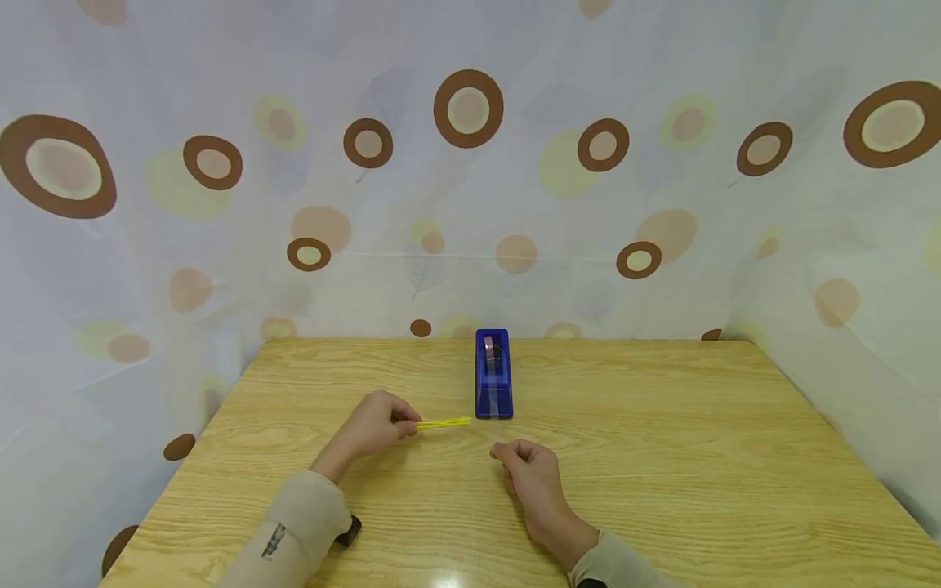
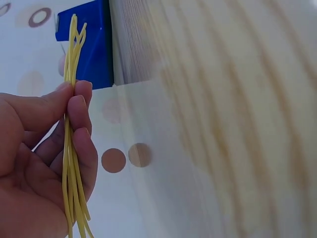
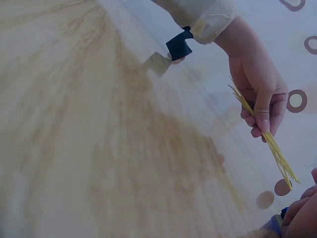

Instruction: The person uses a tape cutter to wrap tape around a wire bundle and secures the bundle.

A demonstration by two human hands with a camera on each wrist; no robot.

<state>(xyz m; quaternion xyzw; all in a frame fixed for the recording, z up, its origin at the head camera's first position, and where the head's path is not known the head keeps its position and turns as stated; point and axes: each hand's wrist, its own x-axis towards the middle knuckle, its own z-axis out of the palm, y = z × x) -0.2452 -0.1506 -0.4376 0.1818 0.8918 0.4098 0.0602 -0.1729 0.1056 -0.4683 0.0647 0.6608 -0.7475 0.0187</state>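
My left hand (image 1: 376,425) pinches a bundle of thin yellow strands (image 1: 444,423) between thumb and fingers. In the left wrist view the yellow strands (image 2: 74,54) show looped tips at the upper end, and the lower ends spread loosely past the palm. Beyond the hands stands a blue tape dispenser (image 1: 494,400) with a roll in it. A strip of clear tape (image 1: 496,429) runs from its front towards me, and the thumb and forefinger of my right hand (image 1: 535,490) pinch its end. The tips of the strands point at the strip from the left.
The wood-grain table (image 1: 662,441) reaches back to a white patterned curtain (image 1: 470,204), which also hangs along both sides. The dispenser stands close to the table's far edge. A dark band (image 1: 349,531) sits at my left wrist.
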